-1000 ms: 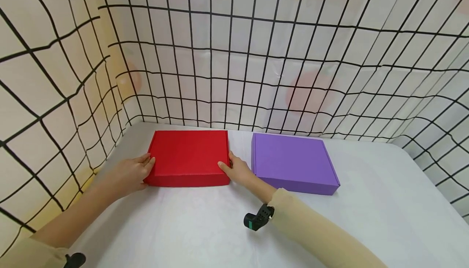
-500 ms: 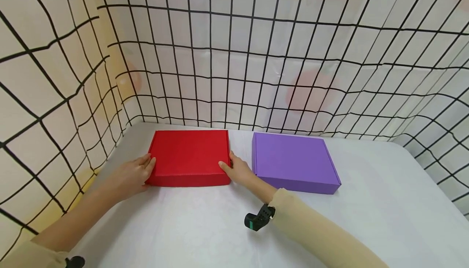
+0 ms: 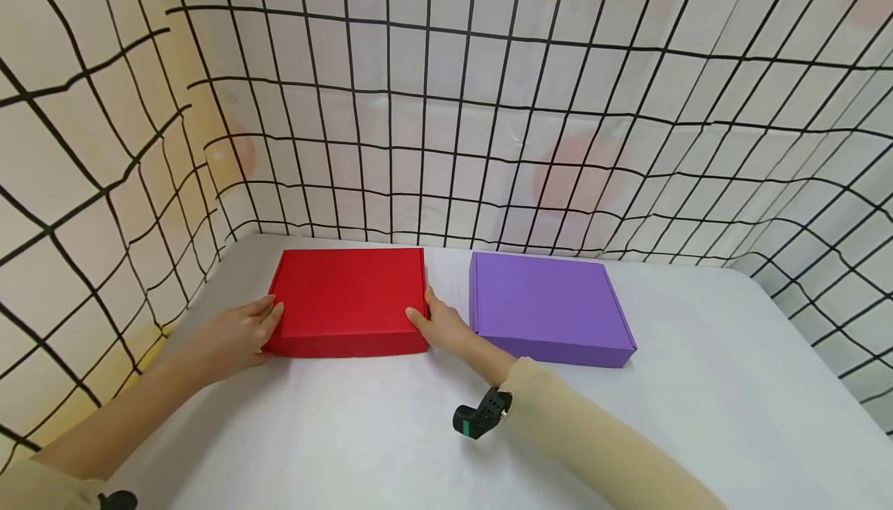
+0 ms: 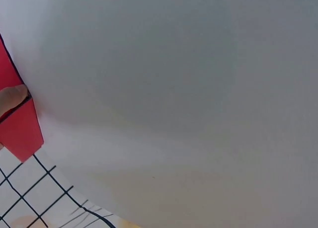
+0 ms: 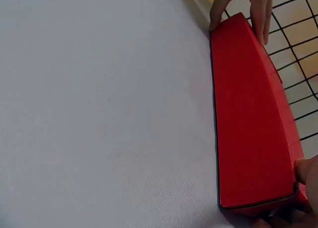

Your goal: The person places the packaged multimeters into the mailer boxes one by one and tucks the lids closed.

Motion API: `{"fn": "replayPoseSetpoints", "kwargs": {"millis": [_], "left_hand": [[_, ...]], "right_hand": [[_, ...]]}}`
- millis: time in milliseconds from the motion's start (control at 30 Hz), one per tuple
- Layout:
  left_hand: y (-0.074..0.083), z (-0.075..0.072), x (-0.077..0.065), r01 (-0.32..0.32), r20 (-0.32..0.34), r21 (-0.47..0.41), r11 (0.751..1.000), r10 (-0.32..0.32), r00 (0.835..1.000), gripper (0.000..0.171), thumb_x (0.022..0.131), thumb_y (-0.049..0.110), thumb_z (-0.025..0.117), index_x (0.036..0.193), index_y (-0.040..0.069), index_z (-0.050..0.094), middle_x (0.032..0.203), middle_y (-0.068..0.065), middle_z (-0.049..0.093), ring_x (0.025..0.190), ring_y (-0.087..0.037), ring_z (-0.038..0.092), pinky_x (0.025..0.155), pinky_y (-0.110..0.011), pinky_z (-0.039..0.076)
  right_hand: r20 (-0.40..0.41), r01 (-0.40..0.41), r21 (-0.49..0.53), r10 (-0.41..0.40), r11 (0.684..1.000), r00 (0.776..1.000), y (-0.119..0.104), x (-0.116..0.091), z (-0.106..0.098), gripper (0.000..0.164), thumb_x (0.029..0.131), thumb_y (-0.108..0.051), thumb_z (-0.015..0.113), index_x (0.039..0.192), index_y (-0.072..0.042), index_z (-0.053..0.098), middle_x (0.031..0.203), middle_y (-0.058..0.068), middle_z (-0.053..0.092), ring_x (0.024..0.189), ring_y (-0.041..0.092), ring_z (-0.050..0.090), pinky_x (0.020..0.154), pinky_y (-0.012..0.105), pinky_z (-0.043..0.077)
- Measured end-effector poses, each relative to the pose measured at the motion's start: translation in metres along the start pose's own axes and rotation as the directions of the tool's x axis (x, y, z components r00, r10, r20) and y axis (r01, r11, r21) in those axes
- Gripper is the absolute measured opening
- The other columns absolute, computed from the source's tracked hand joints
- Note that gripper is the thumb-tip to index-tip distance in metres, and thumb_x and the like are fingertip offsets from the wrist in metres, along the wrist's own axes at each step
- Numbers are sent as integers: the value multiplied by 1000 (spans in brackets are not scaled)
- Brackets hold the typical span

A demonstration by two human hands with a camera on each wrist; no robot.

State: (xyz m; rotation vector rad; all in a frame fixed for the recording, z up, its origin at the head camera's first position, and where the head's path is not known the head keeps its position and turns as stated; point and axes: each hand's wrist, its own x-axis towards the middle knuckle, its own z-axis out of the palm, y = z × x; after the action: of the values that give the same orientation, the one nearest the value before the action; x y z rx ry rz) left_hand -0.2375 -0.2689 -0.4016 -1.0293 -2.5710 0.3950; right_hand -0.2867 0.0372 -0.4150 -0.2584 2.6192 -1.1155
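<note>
A flat red box (image 3: 347, 301) lies closed on a desk (image 3: 363, 432) covered in white cloth, toward the back left, near a black wire grid wall (image 3: 488, 107) lined with pale sheeting. The person's left hand (image 3: 237, 333) rests against the box's left side near its front corner, fingers (image 5: 260, 14) fairly straight and close together, laid over the top edge with the thumb lower on the front face. The right hand (image 3: 441, 325) holds the box's right side at the front corner, thumb lying on the lid edge and the other fingers beside the wall; how tightly they curl is hard to tell, since the wrist view shows only fingertips at the frame edge. Just right of that hand, a purple box (image 3: 547, 307) of similar shape sits flat, apart from the red one. A small black device (image 3: 478, 415) is strapped to the right wrist.
</note>
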Motion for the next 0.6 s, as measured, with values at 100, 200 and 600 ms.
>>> {"fn": "replayPoseSetpoints", "kwargs": {"millis": [100,200,600], "left_hand": [[-1,-2,-4,3,-9,2,1000,-3,1000,65,57,29,87,105,-9,64,104,-24,64,100,-39,60,74,-37,54],[-1,-2,-5,9,-18,-18,1000,-9,1000,64,57,29,86,105,-9,64,104,-25,64,100,-39,60,74,-37,54],[-1,3,-6,15,-74,-81,997,-21,997,68,56,28,87,107,-9,63,107,-27,63,102,-40,59,72,-37,54]], "right_hand": [[15,10,-1,-10,1000,1000,-1,0,2,66,95,-26,49,145,3,18,134,21,46,115,32,51,89,44,47],[12,9,11,-9,1000,1000,0,-1,3,66,95,-27,49,145,2,18,135,21,46,114,31,51,88,44,47],[-19,22,19,-22,1000,1000,3,-3,1,66,95,-27,49,145,3,19,135,21,46,114,31,51,86,42,48]]}}
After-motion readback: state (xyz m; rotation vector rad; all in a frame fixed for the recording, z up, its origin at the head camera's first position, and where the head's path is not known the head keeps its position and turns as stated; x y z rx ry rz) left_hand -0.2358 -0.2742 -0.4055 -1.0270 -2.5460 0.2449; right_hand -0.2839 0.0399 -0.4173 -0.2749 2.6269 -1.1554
